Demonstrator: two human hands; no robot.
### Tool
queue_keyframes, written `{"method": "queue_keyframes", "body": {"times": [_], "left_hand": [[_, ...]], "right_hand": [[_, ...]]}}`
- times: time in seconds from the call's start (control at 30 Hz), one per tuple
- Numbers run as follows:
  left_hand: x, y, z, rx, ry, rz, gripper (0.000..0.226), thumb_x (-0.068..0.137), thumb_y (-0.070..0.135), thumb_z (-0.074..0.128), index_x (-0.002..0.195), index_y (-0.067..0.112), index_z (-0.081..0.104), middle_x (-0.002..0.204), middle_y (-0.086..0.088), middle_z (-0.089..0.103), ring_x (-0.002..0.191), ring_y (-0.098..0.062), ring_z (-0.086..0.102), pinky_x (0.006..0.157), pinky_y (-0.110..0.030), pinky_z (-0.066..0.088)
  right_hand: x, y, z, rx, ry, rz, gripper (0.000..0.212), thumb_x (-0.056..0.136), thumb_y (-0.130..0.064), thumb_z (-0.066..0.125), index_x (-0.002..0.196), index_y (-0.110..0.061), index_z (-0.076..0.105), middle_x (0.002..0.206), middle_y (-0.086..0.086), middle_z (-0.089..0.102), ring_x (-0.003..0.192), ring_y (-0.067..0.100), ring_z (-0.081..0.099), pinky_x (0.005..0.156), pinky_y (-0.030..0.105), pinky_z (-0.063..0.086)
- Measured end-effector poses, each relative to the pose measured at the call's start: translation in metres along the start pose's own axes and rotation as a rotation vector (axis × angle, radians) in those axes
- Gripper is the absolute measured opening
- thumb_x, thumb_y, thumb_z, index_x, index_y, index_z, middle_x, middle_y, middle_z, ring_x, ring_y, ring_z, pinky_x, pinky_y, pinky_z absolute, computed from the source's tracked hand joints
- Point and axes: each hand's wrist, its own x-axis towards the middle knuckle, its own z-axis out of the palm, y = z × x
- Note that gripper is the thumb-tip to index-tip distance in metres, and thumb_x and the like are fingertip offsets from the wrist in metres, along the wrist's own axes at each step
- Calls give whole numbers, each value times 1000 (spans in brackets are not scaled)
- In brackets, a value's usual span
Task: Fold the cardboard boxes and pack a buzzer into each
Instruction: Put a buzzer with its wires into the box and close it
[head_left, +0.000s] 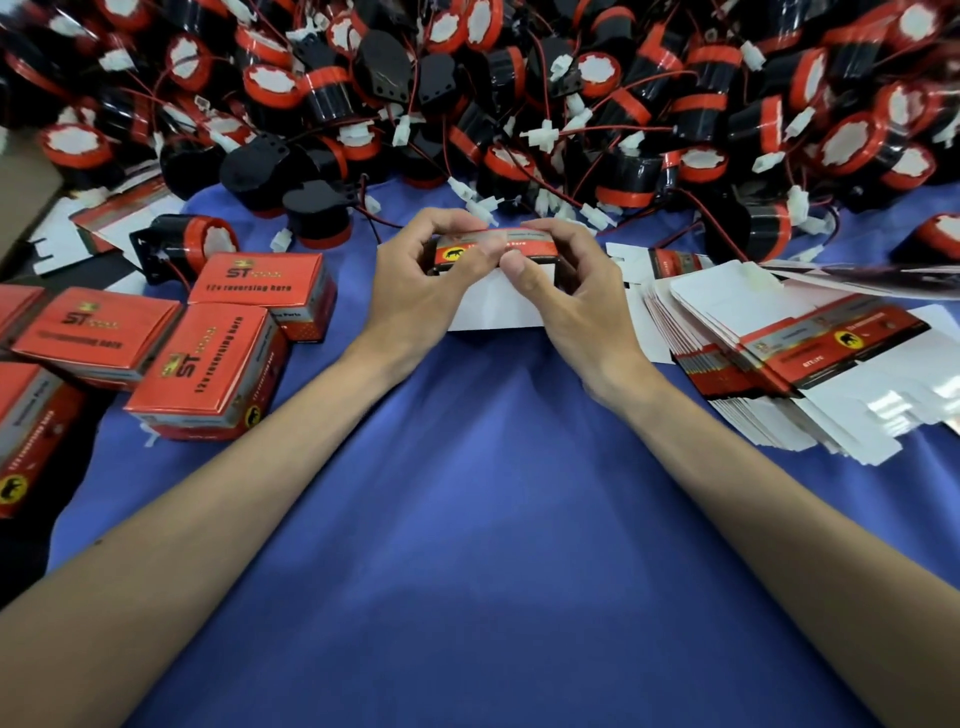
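Head cam view from my end: both hands are up at the far side of the blue cloth (493, 519), working on one half-folded box (493, 306) between them. Left hand (415, 291) has its fingers curled over the top left end of the box, with the thumb pressed onto the red printed front panel. Right hand (576, 296) mirrors it, fingers hooked over the top right end and the thumb tip just beside the left thumb, almost touching. So both are closed around it in a pinch, neither one spread flat. A white flap of the box hangs toward me below the thumbs and lies against the cloth. There's something dark inside the box under the left fingers, but I honestly can't tell whether that's a buzzer or just shadow. Just beyond the fingertips is the huge pile of buzzers (467, 93), black bodies with red bands, red wires and white plugs tangled all over. One loose buzzer (187, 244) lies on its side out past the left hand, apart from the main heap. Also to the left of the left hand, a cluster of closed red boxes (208, 364) sits with "12v reversing horn" printed on the lids, some touching each other at odd angles. To the right of the right hand, near the wrist, is a fanned stack of flat box blanks (779, 353), white side mostly up with the red strip showing.
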Motion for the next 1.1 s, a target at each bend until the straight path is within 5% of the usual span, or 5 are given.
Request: {"method": "queue_keyframes", "body": {"times": [0.2, 0.33, 0.43, 0.67, 1.1], "left_hand": [[4, -1, -18, 84, -189, 8, 33, 75, 45, 64, 96, 20, 59, 90, 11, 62, 76, 9, 58, 70, -10, 43], [12, -7, -30, 151, -262, 7, 26, 79, 26, 66, 101, 13, 61, 76, 24, 66, 68, 10, 57, 65, -7, 40], [12, -7, -27, 169, -287, 5, 23, 80, 23, 63, 99, 10, 61, 80, 16, 64, 65, 10, 55, 63, -6, 39], [3, 0, -1, 53, -74, -75, 5, 92, 22, 63, 92, 18, 61, 86, 12, 62, 75, 10, 55, 71, -8, 40], [-7, 2, 23, -176, 187, -116, 9, 82, 27, 56, 84, 19, 59, 76, 12, 62, 70, 4, 56, 65, -11, 44]], "right_hand": [[0, 3, -1, 46, -1, 39, 23, 81, -34, 71, 96, -24, 56, 83, -17, 64, 77, -3, 58, 73, 16, 45], [1, 5, -1, 5, 12, 61, 25, 80, -46, 65, 96, -30, 56, 83, -19, 60, 75, -5, 53, 73, 15, 41], [3, 7, -2, -1, -19, 82, 34, 77, -49, 65, 105, -31, 57, 87, -17, 62, 85, 4, 58, 80, 26, 47], [5, 5, -3, 107, 25, 111, 28, 79, -36, 73, 98, -22, 56, 83, -22, 67, 84, -10, 61, 74, 8, 44], [-2, -2, -1, 121, -33, 17, 34, 74, -24, 77, 94, -15, 51, 84, -9, 61, 78, 1, 59, 72, 18, 48]]}}
